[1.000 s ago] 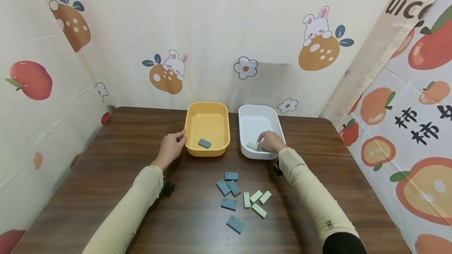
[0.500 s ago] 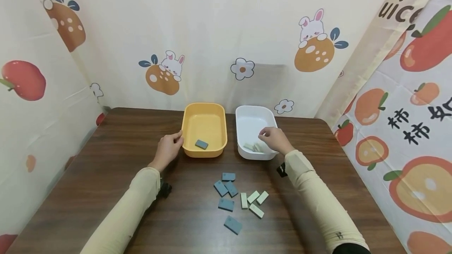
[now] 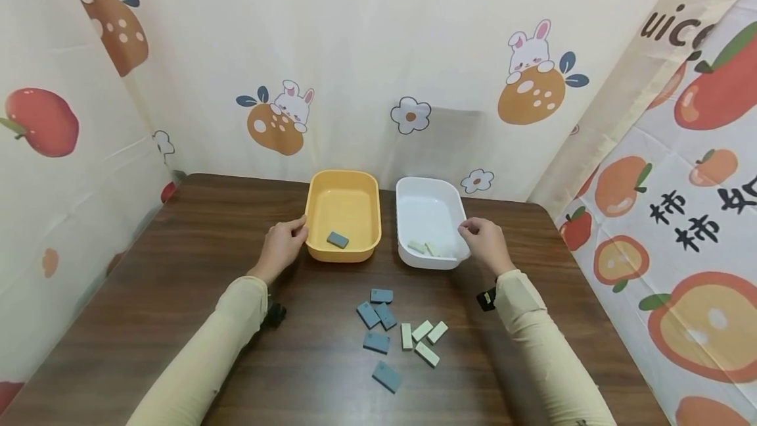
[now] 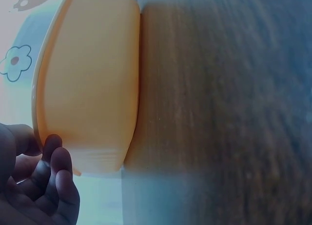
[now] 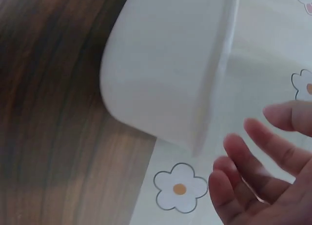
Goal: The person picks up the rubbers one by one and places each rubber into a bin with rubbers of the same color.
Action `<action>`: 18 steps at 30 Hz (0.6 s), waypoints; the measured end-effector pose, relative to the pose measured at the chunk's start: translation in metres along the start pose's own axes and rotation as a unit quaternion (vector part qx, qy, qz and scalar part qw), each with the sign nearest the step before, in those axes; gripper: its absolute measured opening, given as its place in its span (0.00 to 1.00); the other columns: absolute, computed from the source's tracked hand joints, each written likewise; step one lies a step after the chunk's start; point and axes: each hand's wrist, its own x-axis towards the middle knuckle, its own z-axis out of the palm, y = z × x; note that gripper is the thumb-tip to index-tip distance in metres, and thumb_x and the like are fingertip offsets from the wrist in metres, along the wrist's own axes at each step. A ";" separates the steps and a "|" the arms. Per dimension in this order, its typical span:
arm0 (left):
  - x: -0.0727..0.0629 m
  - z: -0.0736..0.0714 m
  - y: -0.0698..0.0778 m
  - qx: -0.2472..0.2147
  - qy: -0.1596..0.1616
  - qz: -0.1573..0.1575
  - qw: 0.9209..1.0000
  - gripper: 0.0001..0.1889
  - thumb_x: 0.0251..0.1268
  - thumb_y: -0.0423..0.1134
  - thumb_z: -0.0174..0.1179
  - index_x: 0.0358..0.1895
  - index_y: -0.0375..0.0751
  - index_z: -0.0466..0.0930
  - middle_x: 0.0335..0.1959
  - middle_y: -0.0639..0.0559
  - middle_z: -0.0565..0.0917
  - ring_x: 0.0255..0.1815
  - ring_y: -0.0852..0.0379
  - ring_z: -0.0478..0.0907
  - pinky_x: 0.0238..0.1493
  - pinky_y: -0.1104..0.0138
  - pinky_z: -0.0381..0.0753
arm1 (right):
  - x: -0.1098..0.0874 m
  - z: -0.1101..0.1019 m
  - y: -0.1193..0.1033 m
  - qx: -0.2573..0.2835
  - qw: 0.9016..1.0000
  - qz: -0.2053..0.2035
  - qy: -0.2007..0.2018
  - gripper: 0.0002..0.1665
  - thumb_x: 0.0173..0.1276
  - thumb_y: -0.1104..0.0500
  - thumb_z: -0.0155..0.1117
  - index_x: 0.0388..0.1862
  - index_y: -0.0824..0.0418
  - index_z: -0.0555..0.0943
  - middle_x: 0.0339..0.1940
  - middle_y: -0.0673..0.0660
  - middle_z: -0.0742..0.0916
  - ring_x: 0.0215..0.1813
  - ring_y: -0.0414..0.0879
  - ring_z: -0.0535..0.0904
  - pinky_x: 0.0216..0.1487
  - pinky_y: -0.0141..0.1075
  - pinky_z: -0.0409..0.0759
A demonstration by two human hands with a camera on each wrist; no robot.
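Note:
My left hand (image 3: 280,247) pinches the left rim of a yellow plastic tray (image 3: 345,183), thumb on one side and fingers on the other in the left wrist view. One blue-grey rectangular block (image 3: 338,239) lies inside that tray. Beside the right rim of a white plastic tray (image 3: 428,189) is my right hand (image 3: 486,242). The right wrist view has its fingers (image 5: 265,152) loosely bent, thumb apart from them, and nothing held. Pale green blocks (image 3: 417,246) rest near the front end of the white tray.
Several blue-grey blocks (image 3: 376,342) lie on the dark wooden table (image 3: 284,360) in front of the trays. To their right is a cluster of pale green blocks (image 3: 427,354). A printed curtain (image 3: 355,84) hangs behind the table's back edge.
My right hand has come up out of the white tray and moved right to its rim, leaving pale green blocks inside. My left hand keeps its hold on the yellow tray.

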 end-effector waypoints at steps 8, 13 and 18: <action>0.000 -0.002 0.000 0.000 -0.002 -0.001 1.000 0.22 0.72 0.40 0.52 0.66 0.38 0.73 0.36 0.43 0.84 0.23 0.54 0.66 0.27 0.66 0.68 | -0.003 0.004 0.019 0.006 0.998 0.055 0.031 0.20 0.73 0.56 0.55 0.54 0.70 0.79 0.48 0.69 0.85 0.46 0.58 0.81 0.42 0.44 0.80; 0.001 -0.002 0.002 0.003 0.001 -0.002 1.000 0.22 0.71 0.41 0.53 0.65 0.37 0.74 0.31 0.46 0.79 0.25 0.54 0.68 0.28 0.67 0.68 | -0.008 0.011 0.025 0.016 0.996 0.079 0.034 0.22 0.72 0.56 0.56 0.56 0.72 0.78 0.48 0.70 0.85 0.47 0.59 0.81 0.44 0.44 0.80; 0.000 -0.002 0.003 0.008 0.009 -0.002 1.000 0.22 0.71 0.40 0.53 0.64 0.36 0.75 0.33 0.45 0.80 0.28 0.53 0.70 0.28 0.67 0.69 | -0.011 0.018 0.031 0.018 0.995 0.081 0.048 0.20 0.72 0.58 0.56 0.52 0.73 0.80 0.43 0.69 0.85 0.42 0.56 0.80 0.38 0.38 0.75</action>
